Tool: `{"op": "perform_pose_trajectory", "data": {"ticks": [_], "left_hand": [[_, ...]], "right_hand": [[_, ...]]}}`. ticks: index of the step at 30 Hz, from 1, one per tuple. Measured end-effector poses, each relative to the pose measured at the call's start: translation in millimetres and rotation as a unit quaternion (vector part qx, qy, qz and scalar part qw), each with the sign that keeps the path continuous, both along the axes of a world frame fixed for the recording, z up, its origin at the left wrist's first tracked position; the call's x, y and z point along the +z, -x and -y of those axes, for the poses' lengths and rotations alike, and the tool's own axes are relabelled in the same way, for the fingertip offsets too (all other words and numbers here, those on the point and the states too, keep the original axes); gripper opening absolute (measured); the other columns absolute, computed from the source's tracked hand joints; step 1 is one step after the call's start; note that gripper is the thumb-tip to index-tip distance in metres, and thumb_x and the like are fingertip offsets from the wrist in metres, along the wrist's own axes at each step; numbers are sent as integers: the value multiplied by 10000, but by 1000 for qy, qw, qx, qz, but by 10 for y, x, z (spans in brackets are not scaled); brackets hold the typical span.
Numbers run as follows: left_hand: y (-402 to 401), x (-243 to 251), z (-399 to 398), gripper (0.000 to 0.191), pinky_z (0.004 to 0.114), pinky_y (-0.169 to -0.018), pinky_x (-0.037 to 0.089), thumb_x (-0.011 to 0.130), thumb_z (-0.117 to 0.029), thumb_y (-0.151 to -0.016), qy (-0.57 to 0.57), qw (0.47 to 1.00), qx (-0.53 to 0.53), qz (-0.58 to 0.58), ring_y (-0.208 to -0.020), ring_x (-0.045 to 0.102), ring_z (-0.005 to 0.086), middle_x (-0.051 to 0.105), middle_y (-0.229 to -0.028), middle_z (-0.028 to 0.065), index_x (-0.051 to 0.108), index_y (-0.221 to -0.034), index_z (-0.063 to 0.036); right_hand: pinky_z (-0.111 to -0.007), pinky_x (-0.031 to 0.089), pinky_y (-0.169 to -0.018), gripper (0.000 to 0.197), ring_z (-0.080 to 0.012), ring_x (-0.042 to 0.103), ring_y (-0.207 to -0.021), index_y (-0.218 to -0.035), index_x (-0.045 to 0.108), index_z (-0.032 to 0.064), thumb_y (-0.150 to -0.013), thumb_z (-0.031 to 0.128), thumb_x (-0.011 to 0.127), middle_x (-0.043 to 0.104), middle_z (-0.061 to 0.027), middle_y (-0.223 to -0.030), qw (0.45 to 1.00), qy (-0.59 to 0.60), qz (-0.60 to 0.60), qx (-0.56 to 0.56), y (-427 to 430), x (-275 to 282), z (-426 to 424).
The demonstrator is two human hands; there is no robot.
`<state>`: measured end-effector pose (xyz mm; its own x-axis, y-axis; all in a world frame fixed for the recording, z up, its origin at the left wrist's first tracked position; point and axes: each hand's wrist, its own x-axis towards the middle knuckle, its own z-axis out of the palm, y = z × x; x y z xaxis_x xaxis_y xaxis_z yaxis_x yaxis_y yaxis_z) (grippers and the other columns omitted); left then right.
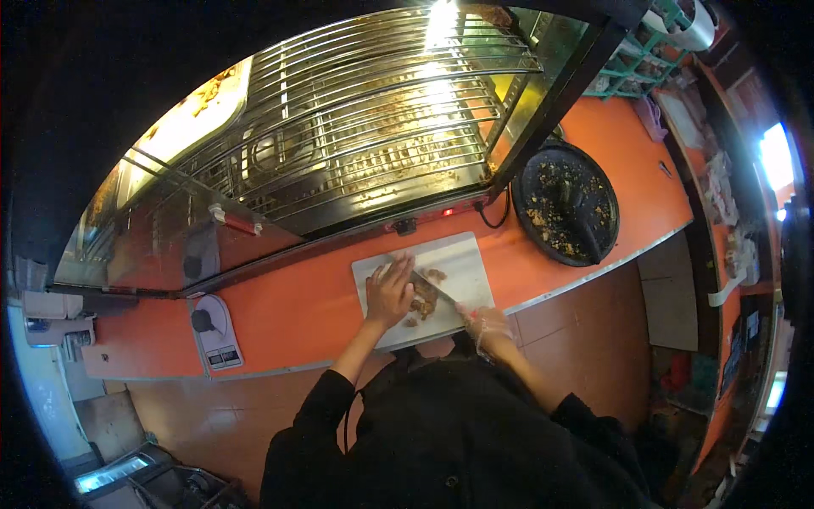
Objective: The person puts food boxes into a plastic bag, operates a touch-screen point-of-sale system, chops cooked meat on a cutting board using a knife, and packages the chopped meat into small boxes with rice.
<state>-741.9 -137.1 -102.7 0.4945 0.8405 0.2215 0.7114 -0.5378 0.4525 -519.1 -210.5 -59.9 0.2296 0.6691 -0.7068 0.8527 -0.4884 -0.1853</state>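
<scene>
A white cutting board lies on the orange counter before me. Browned food pieces, which look like meat, are on it, partly beneath a knife blade. My right hand, in a clear plastic glove, grips the knife's handle at the board's right side. Laid flat with its fingers extended, my left hand is at the blade's far part, left of the food. Whether its fingers press on the blade or only rest beside it, I cannot tell. It appears to hold nothing.
A lit glass display cabinet with wire racks stands behind the board. To the right sits a round black pan with crumbs and a dark utensil. A white kitchen scale is at the left. Green baskets stand at the far right corner.
</scene>
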Motion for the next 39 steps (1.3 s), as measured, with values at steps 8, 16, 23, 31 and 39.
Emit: {"op": "perform_pose_trajectory", "data": {"ticks": [8,16,23,31,39], "left_hand": [[266,208,-82,482,443,-1081,242,370,-203,-928,13,998,-16,65,-1337,374,254,366,-1471,101,427,-1379,-43],[269,-31,-18,459,452,-1047,293,358,-220,-937,24,996,-7,83,-1296,424,292,446,-1405,137,482,-1330,-17],[301,-65,19,479,460,-1033,312,395,-185,-898,12,996,-4,91,-1306,409,289,447,-1403,134,466,-1348,-35],[370,15,2,475,462,-1066,277,371,-203,-931,6,999,1,47,-1337,371,284,409,-1438,124,440,-1375,-50],[257,114,-13,476,444,-1063,279,366,-195,-927,16,996,-18,83,-1340,373,281,434,-1418,136,442,-1371,-42]], "right_hand": [[-483,466,-786,823,-421,618,-895,-854,689,-23,-881,700,297,642,-284,-882,998,-54,-41,12,120,479,-38],[-463,472,-798,724,-404,616,-914,-912,692,23,-894,651,332,659,-223,-915,999,-19,-35,10,234,336,-18],[-467,463,-816,659,-389,613,-936,-909,693,41,-896,615,369,652,-219,-934,995,-83,-40,38,181,-112,166],[-474,460,-798,752,-407,616,-892,-818,690,0,-898,653,325,647,-245,-868,995,-76,-35,47,205,360,-26],[-486,462,-766,757,-409,619,-884,-847,692,5,-887,673,336,652,-244,-896,995,-93,-29,8,165,543,31]]}}
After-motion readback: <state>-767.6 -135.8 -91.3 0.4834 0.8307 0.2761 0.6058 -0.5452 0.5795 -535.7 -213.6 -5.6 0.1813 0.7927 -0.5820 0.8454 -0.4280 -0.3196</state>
